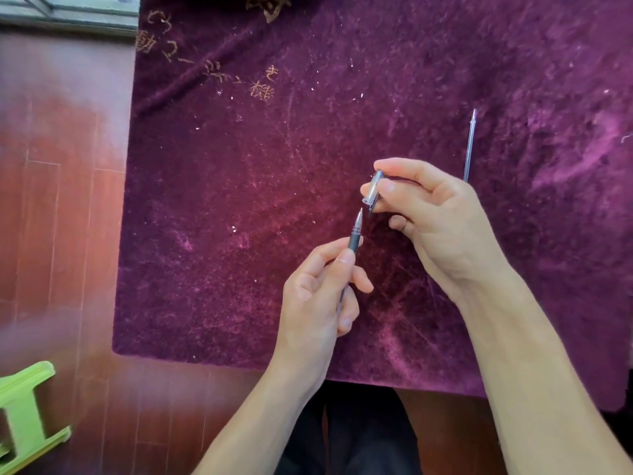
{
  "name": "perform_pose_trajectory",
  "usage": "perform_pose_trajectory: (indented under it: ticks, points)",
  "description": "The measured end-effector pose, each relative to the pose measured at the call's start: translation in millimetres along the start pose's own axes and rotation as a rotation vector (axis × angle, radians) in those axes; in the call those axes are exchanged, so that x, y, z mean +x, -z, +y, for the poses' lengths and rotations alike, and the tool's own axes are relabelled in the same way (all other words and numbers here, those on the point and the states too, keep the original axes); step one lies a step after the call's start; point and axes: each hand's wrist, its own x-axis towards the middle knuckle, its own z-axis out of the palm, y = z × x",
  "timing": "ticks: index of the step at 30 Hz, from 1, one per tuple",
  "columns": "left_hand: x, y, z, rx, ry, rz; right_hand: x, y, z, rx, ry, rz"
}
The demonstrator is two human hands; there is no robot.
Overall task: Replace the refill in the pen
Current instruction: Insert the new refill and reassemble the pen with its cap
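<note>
My left hand [320,296] grips a pen [356,231] by its dark rubber grip, metal tip pointing up and away; most of the barrel is hidden in my fingers. My right hand [435,214] holds the clear pen cap [372,186] between thumb and forefinger, its open end facing down toward the tip, a small gap apart. A thin loose refill [470,145] lies on the purple cloth [239,200] just beyond my right hand, pointing away from me; its near end is hidden behind my fingers.
The purple velvet cloth with gold embroidered characters [263,87] covers the table. Reddish wooden floor [58,200] shows at the left, with a green plastic stool [24,416] at the lower left. My dark trousers [359,437] appear below the cloth's front edge.
</note>
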Motion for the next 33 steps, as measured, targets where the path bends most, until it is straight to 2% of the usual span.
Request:
perform_pose_trajectory:
  ticks: [16, 25, 33]
  points:
    - [-8, -10, -11, 0.038, -0.006, -0.028, -26, 13, 14, 0.065, 0.052, 0.038]
    - [-7, -10, -11, 0.035, -0.018, -0.029, -28, 12, 11, -0.001, 0.079, -0.026]
    - [-5, -9, -11, 0.047, -0.030, -0.010, -27, 8, 10, -0.043, 0.117, -0.019]
